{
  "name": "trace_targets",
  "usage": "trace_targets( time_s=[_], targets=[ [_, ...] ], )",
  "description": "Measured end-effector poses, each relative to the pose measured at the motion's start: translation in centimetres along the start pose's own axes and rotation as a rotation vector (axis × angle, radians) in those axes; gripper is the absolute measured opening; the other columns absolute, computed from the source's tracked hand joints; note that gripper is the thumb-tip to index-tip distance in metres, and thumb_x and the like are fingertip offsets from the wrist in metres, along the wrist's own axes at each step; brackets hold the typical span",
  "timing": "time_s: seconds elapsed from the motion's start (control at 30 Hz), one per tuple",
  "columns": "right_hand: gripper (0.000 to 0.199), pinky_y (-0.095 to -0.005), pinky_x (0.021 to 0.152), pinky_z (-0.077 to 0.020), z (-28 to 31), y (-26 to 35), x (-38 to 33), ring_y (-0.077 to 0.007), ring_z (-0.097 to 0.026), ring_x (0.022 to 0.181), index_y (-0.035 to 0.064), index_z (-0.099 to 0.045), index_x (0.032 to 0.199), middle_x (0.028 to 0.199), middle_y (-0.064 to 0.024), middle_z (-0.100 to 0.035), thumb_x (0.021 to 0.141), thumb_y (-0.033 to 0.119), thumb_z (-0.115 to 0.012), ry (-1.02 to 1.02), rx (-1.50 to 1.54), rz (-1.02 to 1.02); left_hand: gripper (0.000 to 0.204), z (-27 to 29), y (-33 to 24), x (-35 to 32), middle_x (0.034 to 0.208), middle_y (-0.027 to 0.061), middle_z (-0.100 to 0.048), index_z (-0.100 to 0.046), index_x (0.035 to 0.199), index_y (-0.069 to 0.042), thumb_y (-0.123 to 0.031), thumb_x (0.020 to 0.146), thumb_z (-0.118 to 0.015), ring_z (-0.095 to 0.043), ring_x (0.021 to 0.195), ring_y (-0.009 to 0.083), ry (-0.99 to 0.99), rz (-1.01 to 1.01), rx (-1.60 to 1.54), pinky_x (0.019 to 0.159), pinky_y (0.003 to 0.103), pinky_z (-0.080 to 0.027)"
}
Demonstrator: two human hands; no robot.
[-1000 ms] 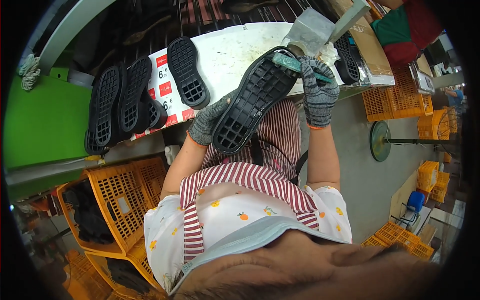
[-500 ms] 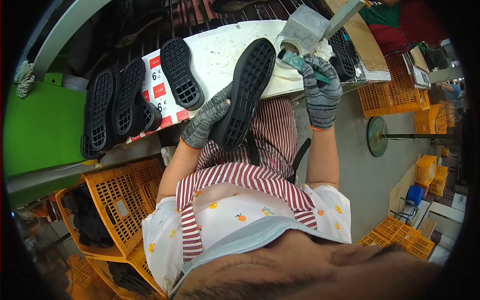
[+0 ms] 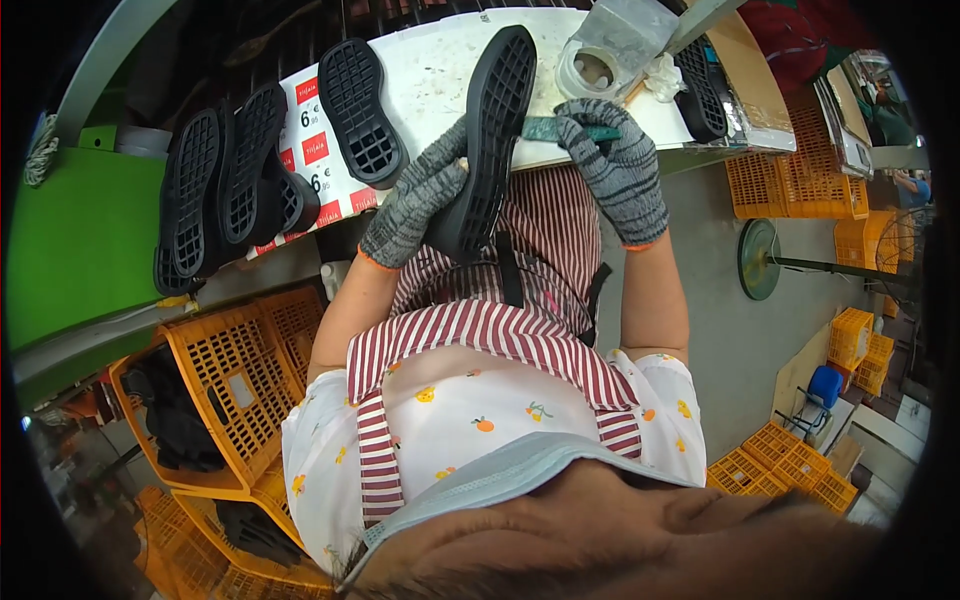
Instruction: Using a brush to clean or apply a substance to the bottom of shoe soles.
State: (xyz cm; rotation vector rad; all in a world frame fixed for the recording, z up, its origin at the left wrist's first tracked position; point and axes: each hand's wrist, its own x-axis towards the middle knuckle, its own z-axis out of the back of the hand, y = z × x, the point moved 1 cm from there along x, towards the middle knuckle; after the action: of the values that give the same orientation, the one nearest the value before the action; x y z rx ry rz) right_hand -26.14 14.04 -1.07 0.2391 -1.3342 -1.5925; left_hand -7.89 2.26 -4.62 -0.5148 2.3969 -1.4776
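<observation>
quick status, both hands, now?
Left hand: closed on the black shoe sole, gripping its lower end, tread side showing.
Right hand: closed on a green-handled tool, held next to the sole's edge.

Black soles [image 3: 240, 180] on bench, orange crates [image 3: 235, 385] beside.

Even, bright light from overhead; the white worktop [image 3: 440, 70] is the brightest patch, with mild glare. Soft shadows sit beneath it. Strong fisheye bending and a black rim surround the view; the near bottom edge is blurred
</observation>
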Motion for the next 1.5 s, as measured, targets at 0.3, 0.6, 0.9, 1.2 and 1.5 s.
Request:
trace_targets(
  time_s=[0.3, 0.6, 0.9, 1.2, 1.5],
  targets=[
    [0.017, -0.0237, 0.072, -0.0467, 0.0, 1.2, 0.1, -0.0118, -0.058, 0.076, -0.0007, -0.059, 0.093, 0.085, -0.0069, -0.062, 0.080, 0.010, -0.062, 0.052, 0.188, -0.055, 0.061, 0.6, 1.2, 0.8, 0.124, 0.0127, -0.046, -0.028, 0.133, -0.001, -0.026, 0.084, -0.053, -0.049, 0.110, 0.0191, -0.048, -0.032, 0.027, 0.093, 0.030, -0.040],
    [0.017, -0.0268, 0.082, -0.0453, -0.8, 1.5, -3.1, -0.0162, -0.058, 0.090, -0.0001, -0.060, 0.096, 0.096, -0.0096, -0.062, 0.078, 0.001, -0.060, 0.208, 0.103, 0.007, 0.051, 1.4, 0.9, 1.6, 0.123, 0.0099, -0.048, -0.032, 0.132, -0.001, -0.019, 0.087, -0.049, -0.048, 0.108, 0.0134, -0.154, -0.074, 0.024, 0.093, 0.025, -0.038],
    [0.015, -0.0271, 0.078, -0.0461, -0.2, 2.5, -4.7, -0.0166, -0.058, 0.086, 0.0004, -0.060, 0.091, 0.090, -0.0094, -0.061, 0.076, 0.003, -0.063, 0.311, 0.162, -0.120, 0.053, 1.9, 1.1, 2.0, 0.114, 0.0091, -0.053, -0.030, 0.133, -0.004, -0.022, 0.087, -0.049, -0.056, 0.098, 0.0149, -0.225, -0.126, -0.009, 0.084, 0.027, -0.047],
    [0.017, -0.0256, 0.079, -0.0477, 0.9, 1.7, -1.5, -0.0135, -0.058, 0.087, -0.0024, -0.055, 0.101, 0.096, -0.0097, -0.062, 0.085, 0.004, -0.053, -0.133, 0.352, -0.103, 0.051, 1.4, 1.1, 1.4, 0.121, 0.0096, -0.049, -0.031, 0.132, -0.002, -0.019, 0.088, -0.049, -0.050, 0.106, 0.0134, -0.154, -0.083, -0.105, 0.090, 0.025, -0.041],
    [0.022, -0.0263, 0.082, -0.0465, -0.5, -0.9, -0.3, -0.0139, -0.057, 0.090, -0.0045, -0.054, 0.106, 0.100, -0.0105, -0.060, 0.086, 0.006, -0.052, -0.198, 0.329, -0.039, 0.051, 1.4, 1.4, 1.3, 0.123, 0.0090, -0.047, -0.031, 0.132, -0.001, -0.018, 0.087, -0.050, -0.047, 0.109, 0.0126, -0.166, -0.095, -0.020, 0.094, 0.025, -0.036]
  ],
)
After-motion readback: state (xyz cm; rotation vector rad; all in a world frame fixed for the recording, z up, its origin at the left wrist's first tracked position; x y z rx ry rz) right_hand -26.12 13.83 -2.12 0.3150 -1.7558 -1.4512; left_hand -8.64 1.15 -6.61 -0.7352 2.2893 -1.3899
